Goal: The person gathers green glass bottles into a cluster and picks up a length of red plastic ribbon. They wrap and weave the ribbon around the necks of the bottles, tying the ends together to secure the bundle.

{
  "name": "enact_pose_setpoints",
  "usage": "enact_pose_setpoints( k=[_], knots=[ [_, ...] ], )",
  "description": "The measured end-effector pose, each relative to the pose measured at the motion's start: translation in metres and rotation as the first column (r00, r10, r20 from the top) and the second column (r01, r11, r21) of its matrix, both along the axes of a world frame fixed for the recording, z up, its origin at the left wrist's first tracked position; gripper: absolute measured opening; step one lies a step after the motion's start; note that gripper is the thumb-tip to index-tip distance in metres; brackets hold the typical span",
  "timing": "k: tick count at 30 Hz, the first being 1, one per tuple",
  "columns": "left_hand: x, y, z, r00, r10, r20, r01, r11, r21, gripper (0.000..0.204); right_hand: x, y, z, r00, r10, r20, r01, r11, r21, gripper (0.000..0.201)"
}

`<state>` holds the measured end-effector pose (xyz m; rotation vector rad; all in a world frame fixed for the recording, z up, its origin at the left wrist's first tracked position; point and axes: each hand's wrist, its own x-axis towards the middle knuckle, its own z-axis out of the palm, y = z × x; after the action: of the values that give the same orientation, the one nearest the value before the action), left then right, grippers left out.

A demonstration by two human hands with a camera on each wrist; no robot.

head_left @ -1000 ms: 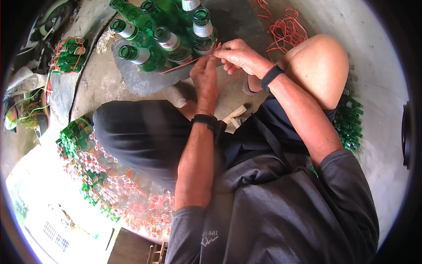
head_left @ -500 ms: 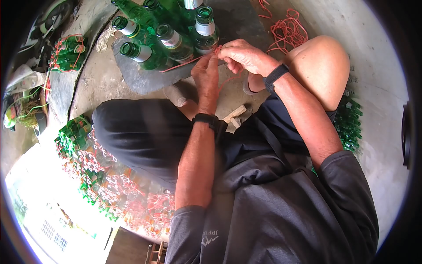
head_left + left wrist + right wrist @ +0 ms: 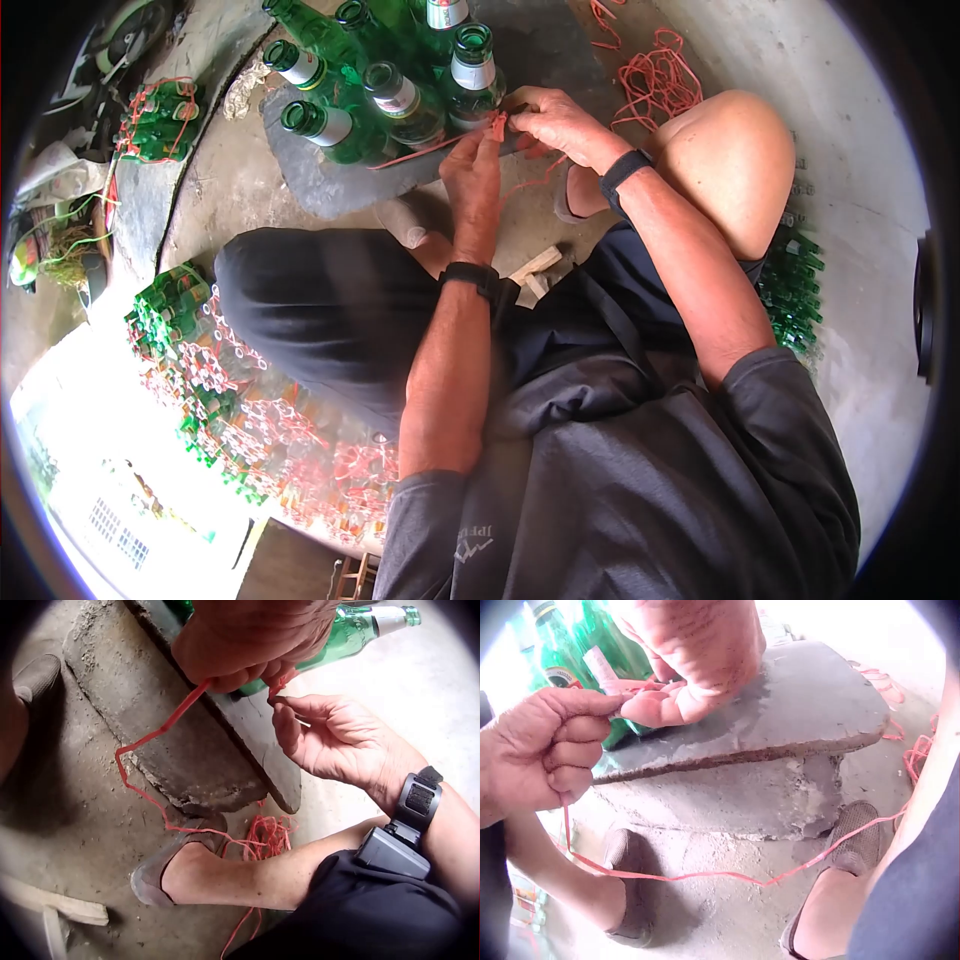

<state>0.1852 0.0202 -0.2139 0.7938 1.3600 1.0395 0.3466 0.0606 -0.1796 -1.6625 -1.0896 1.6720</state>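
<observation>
**Both hands pinching red string by the bottles**

Both hands meet right at the stone slab edge. Left hand has fingers curled tight round the red string, which droops down past the shoes. Right hand pinches the same string at its fingertips, just beside the nearest green bottle standing on the slab.

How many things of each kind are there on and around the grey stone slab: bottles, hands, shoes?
Green glass bottles on the grey stone slab: 7
Hands pinching the red string, left hand and right hand: 2
Grey shoes: 2
Total: 11
</observation>
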Motion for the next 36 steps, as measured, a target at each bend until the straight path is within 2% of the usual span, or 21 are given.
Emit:
enact_pose_setpoints(
  k=[2, 6, 9, 12, 15, 17, 27, 30, 32, 34, 36],
  knots=[
    [0.0, 0.001, -0.002, 1.0, 0.0, 0.019, 0.0, 1.0, -0.001, 0.024, 0.0, 0.002, -0.006, 0.996, 0.068, 0.062, -0.073, 0.994, 0.083, 0.03],
    [0.002, 0.0, -0.005, 0.996, 0.019, 0.083, -0.017, 0.999, -0.029, 0.021, 0.0, 0.001, 0.0, 0.994, 0.099, 0.041, -0.103, 0.99, 0.093, 0.026],
    [0.004, -0.001, -0.003, 0.995, 0.04, 0.088, -0.034, 0.997, -0.063, 0.021, -0.002, 0.001, 0.004, 0.996, 0.082, 0.042, -0.082, 0.997, 0.004, 0.025],
    [0.004, 0.001, 0.0, 0.995, 0.037, 0.091, -0.03, 0.997, -0.075, 0.02, -0.003, 0.002, -0.004, 0.986, 0.158, 0.061, -0.156, 0.987, -0.031, 0.029],
    [0.004, 0.0, 0.004, 0.995, 0.047, 0.093, -0.04, 0.996, -0.075, 0.021, -0.001, 0.001, -0.01, 0.989, 0.147, -0.036, -0.149, 0.986, -0.069, 0.031],
    [0.004, 0.0, 0.008, 0.994, 0.047, 0.095, -0.039, 0.995, -0.089, 0.021, -0.002, -0.001, -0.008, 0.987, 0.086, -0.133, -0.096, 0.993, -0.071, 0.033],
    [0.004, 0.001, 0.009, 0.991, 0.05, 0.127, -0.039, 0.996, -0.083, 0.02, 0.001, 0.0, -0.015, 0.976, 0.085, -0.202, -0.1, 0.993, -0.066, 0.03],
    [0.005, 0.002, 0.01, 0.992, 0.063, 0.105, -0.054, 0.994, -0.092, 0.02, -0.001, 0.001, -0.016, 0.986, 0.108, -0.128, -0.114, 0.992, -0.044, 0.026],
    [0.005, 0.003, 0.01, 0.992, 0.061, 0.108, -0.05, 0.993, -0.103, 0.02, -0.004, 0.002, -0.02, 0.982, 0.139, 0.127, -0.156, 0.979, 0.134, 0.024],
    [0.005, 0.003, 0.013, 0.992, 0.058, 0.111, -0.045, 0.992, -0.114, 0.019, -0.005, 0.003, -0.027, 0.976, 0.118, 0.184, -0.152, 0.972, 0.182, 0.024],
    [0.006, 0.003, 0.014, 0.987, 0.104, 0.124, -0.076, 0.975, -0.206, 0.025, -0.006, 0.003, -0.032, 0.966, 0.092, 0.24, -0.149, 0.962, 0.23, 0.024]
  ],
)
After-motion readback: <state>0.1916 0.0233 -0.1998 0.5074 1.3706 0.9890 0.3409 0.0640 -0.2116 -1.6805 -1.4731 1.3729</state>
